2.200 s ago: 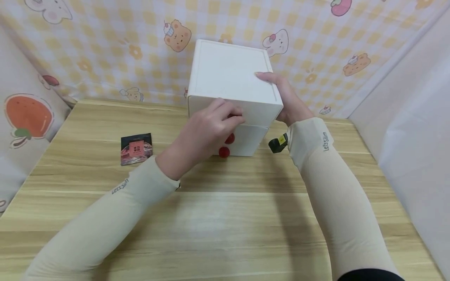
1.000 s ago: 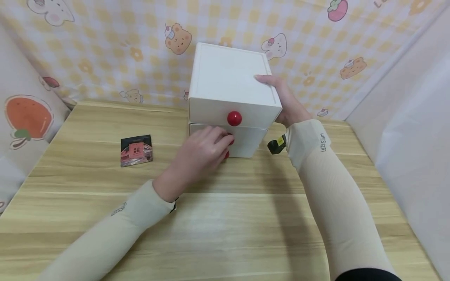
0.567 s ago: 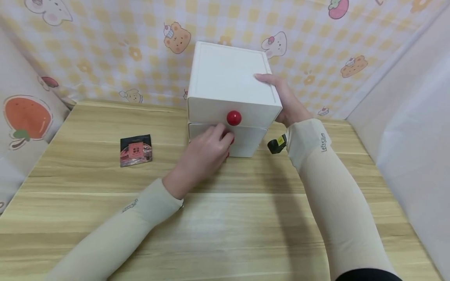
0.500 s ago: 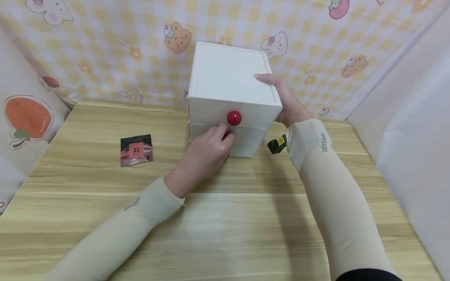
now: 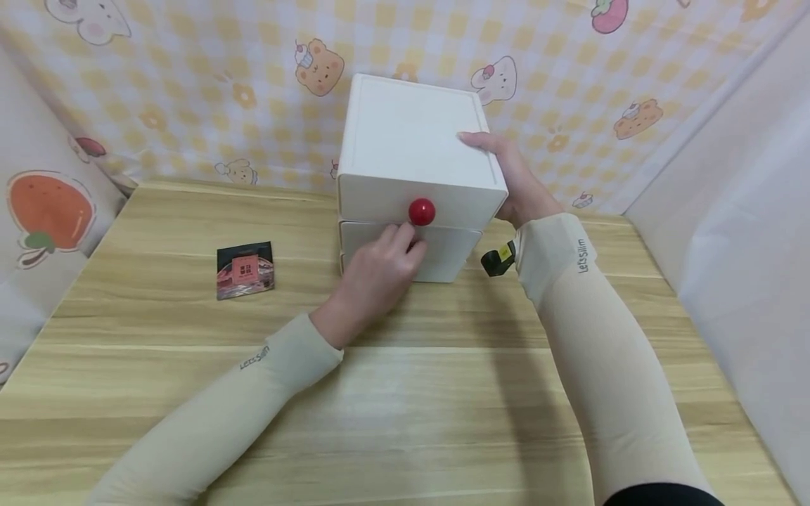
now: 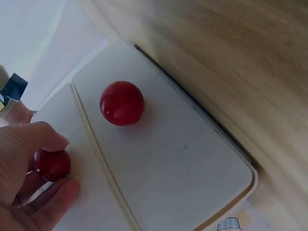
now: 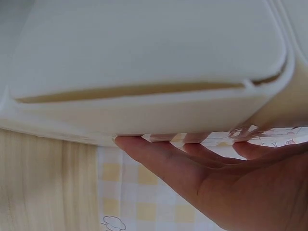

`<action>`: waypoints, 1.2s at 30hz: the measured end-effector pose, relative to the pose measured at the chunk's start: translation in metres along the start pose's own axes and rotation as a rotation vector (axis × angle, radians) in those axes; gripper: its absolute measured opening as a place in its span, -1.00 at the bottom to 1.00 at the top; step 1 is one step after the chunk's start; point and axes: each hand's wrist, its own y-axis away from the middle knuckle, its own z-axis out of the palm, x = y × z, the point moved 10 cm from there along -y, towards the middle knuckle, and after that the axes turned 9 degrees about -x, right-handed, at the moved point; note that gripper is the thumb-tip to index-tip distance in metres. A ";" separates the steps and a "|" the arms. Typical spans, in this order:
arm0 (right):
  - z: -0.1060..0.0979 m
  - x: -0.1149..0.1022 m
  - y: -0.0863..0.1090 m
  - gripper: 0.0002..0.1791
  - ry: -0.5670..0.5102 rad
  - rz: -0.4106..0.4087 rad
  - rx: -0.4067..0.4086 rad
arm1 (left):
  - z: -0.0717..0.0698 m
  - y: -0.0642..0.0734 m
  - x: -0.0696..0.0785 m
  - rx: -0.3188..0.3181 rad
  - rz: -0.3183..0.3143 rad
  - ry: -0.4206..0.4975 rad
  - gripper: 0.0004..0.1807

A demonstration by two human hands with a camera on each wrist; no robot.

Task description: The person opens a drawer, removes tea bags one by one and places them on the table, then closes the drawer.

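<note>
A white box of stacked drawers [image 5: 414, 130] stands at the back of the wooden table, with red ball knobs on its fronts. The top knob [image 5: 422, 211] is bare. Just below it, my left hand [image 5: 380, 270] is at the middle drawer front. In the left wrist view, its thumb and fingers pinch a red knob [image 6: 53, 165], while the knob of the drawer nearest the table, the bottom knob [image 6: 121, 102], is untouched. My right hand [image 5: 522, 179] braces the box's right side, thumb on the top, fingers extended along the side [image 7: 216, 168]. All visible drawer fronts sit closed.
A dark sachet with a pink label [image 5: 245, 270] lies on the wooden table [image 5: 405, 422], left of the box. Behind the box hangs a yellow checked cloth [image 5: 253, 91] with cartoon prints. White sheets [image 5: 728, 183] flank both sides. A small wrist camera [image 5: 498, 260] sits below my right cuff.
My left hand has come down from the top knob to the middle one and shifted slightly right, covering both lower knobs in the head view. My right hand and the box stay in place.
</note>
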 end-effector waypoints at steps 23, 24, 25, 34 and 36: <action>-0.002 0.002 0.000 -0.36 -0.047 0.016 0.028 | -0.026 0.022 0.021 0.076 0.026 0.083 -0.89; -0.002 0.003 0.000 -0.37 -0.048 0.018 0.030 | -0.027 0.023 0.022 0.077 0.027 0.081 -0.88; -0.002 0.003 0.000 -0.37 -0.049 0.019 0.028 | -0.028 0.024 0.023 0.076 0.027 0.081 -0.88; -0.003 0.002 -0.001 -0.31 -0.027 0.018 0.015 | -0.042 0.036 0.038 0.050 0.048 0.068 -0.85; -0.004 0.002 -0.001 -0.30 -0.022 0.019 0.014 | -0.044 0.038 0.041 0.040 0.054 0.058 -0.85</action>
